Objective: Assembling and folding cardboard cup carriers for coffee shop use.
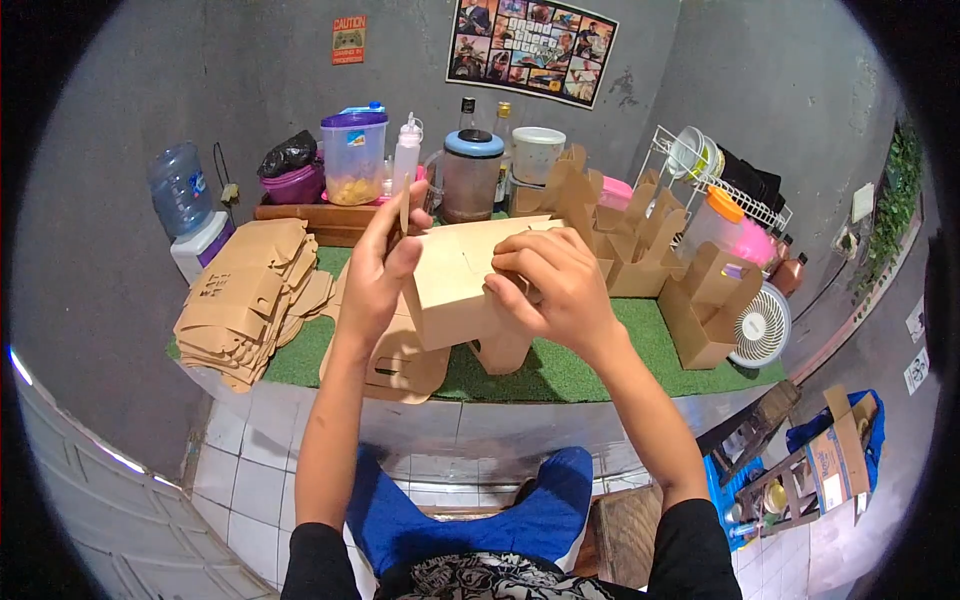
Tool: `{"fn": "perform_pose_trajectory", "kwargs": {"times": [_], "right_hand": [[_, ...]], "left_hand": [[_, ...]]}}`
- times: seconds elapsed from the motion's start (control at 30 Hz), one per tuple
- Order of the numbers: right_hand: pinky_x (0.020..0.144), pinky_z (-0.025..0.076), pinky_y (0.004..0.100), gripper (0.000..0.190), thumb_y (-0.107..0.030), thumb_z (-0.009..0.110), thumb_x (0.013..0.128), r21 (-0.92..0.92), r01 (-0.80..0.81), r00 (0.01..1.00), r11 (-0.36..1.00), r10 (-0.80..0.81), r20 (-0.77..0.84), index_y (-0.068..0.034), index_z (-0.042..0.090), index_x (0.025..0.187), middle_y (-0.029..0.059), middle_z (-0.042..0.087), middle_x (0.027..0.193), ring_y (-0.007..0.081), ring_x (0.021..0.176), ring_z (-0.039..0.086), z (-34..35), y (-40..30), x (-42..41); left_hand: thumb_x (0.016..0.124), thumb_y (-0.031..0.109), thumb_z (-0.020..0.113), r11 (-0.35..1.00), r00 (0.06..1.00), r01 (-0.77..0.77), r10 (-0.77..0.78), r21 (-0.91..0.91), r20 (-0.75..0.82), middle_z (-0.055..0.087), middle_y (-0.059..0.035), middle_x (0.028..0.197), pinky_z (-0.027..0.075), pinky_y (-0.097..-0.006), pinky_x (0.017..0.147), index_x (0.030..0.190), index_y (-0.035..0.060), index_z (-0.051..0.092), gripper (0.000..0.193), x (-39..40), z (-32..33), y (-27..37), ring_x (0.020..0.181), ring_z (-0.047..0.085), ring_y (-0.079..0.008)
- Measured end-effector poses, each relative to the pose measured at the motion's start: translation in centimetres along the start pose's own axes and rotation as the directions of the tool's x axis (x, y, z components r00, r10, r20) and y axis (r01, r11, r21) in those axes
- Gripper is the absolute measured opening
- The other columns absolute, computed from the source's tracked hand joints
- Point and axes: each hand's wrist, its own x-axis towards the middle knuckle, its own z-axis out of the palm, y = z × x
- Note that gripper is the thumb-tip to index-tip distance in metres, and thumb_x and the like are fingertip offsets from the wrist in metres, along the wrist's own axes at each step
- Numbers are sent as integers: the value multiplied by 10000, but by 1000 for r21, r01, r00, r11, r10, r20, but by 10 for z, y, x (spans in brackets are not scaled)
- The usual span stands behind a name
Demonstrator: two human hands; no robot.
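Observation:
Both hands hold a partly folded kraft cardboard box [450, 289] above the green turf mat [577, 375]. My left hand [382, 262] grips its left end, with a raised flap between thumb and fingers. At the right side of the box, my right hand [551, 285] has its fingers bent and pressed on the cardboard by a slit. Beneath the box lies a flat die-cut cardboard blank [405, 367] with a handle slot. A stack of flat cardboard blanks [232, 292] rests on the left of the mat. Folded carrier boxes [701, 315] stand to the right.
Behind the work stand a purple-lidded plastic container [354, 161], a squeeze bottle [407, 154], a blue-lidded jug [472, 176] and a white tub [538, 154]. A wire dish rack [739, 199] and a small round fan [761, 326] are at the right. The counter's front edge [465, 412] runs before my knees.

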Motion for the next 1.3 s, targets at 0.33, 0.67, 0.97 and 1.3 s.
{"fn": "perform_pose_trajectory", "kwargs": {"times": [0.33, 0.67, 0.97, 1.3], "right_hand": [[816, 422, 405, 423, -389, 647, 819, 24, -313, 916, 949, 295, 271, -71, 645, 1098, 127, 582, 908, 302, 908, 564, 2, -32, 45], [753, 460, 370, 331, -304, 683, 811, 240, -415, 886, 878, 329, 327, -38, 651, 1005, 123, 624, 877, 265, 814, 601, 10, -16, 43], [688, 501, 293, 241, -205, 684, 840, 498, -605, 795, 622, 435, 424, -13, 649, 982, 91, 688, 848, 135, 756, 634, -7, -3, 37], [723, 469, 256, 212, -231, 674, 889, 657, -633, 773, 409, 392, 500, -32, 651, 956, -13, 638, 850, 79, 798, 561, -18, 12, 29]], "left_hand": [[867, 279, 657, 986, 998, 44, -49, -159, -29, 574, -62, 1084, 434, -273, 889, 1354, 3, 475, 589, -3, 3, -1, 1025, 539, -138], [934, 267, 611, 950, 996, 51, -72, -309, -56, 618, -88, 1095, 466, -262, 854, 1299, -22, 518, 474, -5, 1, -14, 1024, 575, -134], [964, 164, 565, 815, 950, 253, -312, -521, -27, 653, -114, 966, 554, -273, 732, 1155, -4, 557, 254, 6, -2, -19, 875, 648, -143], [925, 164, 636, 940, 964, 259, -265, -222, -1, 657, -86, 1044, 527, -263, 788, 1174, -28, 576, 320, 18, 4, -6, 914, 634, -126]]}}
